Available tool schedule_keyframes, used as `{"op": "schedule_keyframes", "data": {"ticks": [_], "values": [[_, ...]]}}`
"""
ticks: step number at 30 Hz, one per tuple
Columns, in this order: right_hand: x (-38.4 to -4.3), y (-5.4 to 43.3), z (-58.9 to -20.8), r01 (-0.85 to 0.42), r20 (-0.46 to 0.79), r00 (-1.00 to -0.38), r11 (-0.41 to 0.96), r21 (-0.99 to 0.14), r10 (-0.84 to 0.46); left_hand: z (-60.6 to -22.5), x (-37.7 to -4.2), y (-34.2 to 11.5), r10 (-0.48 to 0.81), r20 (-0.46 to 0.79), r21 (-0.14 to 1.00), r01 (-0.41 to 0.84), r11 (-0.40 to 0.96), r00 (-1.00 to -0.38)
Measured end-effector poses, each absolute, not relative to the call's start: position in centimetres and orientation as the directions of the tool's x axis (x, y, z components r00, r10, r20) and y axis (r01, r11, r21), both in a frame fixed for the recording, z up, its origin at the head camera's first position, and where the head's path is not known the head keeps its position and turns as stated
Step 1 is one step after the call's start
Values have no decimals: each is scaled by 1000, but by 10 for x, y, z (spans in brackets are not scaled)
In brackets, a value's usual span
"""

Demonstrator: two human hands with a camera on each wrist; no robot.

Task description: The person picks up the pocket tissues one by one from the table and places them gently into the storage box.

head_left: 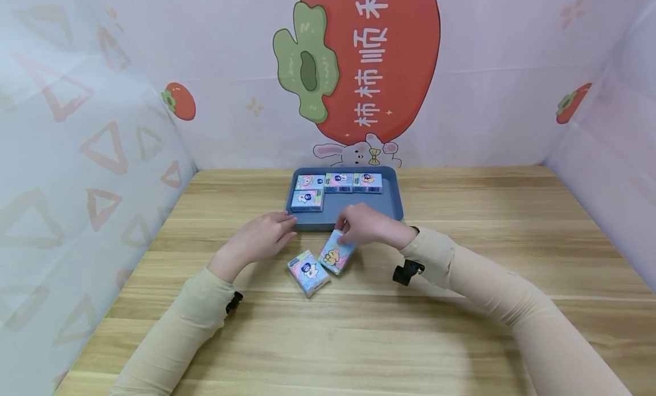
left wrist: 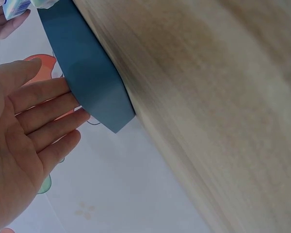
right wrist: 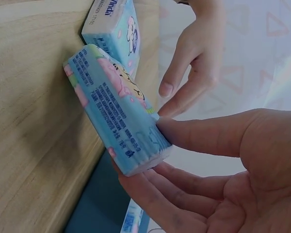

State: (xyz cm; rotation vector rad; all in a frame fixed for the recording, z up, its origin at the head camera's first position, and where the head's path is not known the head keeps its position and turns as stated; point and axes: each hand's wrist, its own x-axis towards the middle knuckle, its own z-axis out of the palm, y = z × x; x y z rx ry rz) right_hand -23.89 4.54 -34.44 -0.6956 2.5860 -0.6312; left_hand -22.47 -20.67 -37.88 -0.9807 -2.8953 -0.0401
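My right hand [head_left: 361,224] pinches one end of a light blue tissue pack [head_left: 334,257] with a yellow cartoon animal. In the right wrist view the thumb lies on one side of this pack [right wrist: 114,111] and fingers on the other; its far end is tilted near the wooden tabletop. A second tissue pack [head_left: 309,273] lies flat beside it, nearer my left hand. My left hand [head_left: 256,235] has its fingers nearly straight, fingertips at the near left corner of a blue-grey tray [head_left: 353,208]. The left wrist view shows those fingertips against the tray wall [left wrist: 89,63].
Inside the tray, tissue packs [head_left: 339,182] line the back, and another pack [head_left: 306,201] lies in front at the left. Behind the wooden table [head_left: 389,339] hangs a printed backdrop [head_left: 476,99], with a pale patterned sheet [head_left: 92,156] along the left side.
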Motion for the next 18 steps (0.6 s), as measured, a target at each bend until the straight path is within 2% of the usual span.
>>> {"op": "schedule_keyframes", "data": {"ticks": [18], "values": [[-245,54,-330,-379,-196,-816,759,-529,-544,-380,-225,-207,602,85,5,605,796,-794]]}}
